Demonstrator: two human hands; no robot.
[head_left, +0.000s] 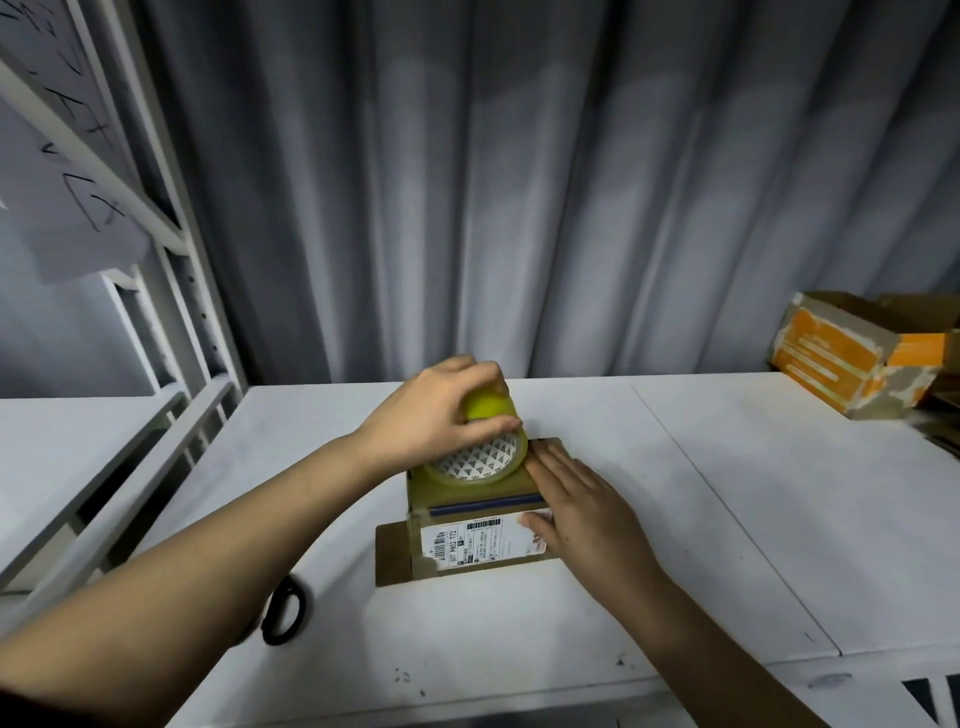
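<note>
A small brown cardboard box with a white shipping label lies on the white table in the middle of the view. On its far end stands a yellowish roll of clear packing tape, tilted, its patterned core facing me. My left hand grips the roll from the top, fingers curled over it. My right hand lies flat on the box's right side, fingers straight, pressing it down. A brown flap sticks out from the box's left side.
Black scissors lie on the table under my left forearm. A torn orange and brown carton sits at the far right. A white metal shelf rack stands at the left. A grey curtain hangs behind the table.
</note>
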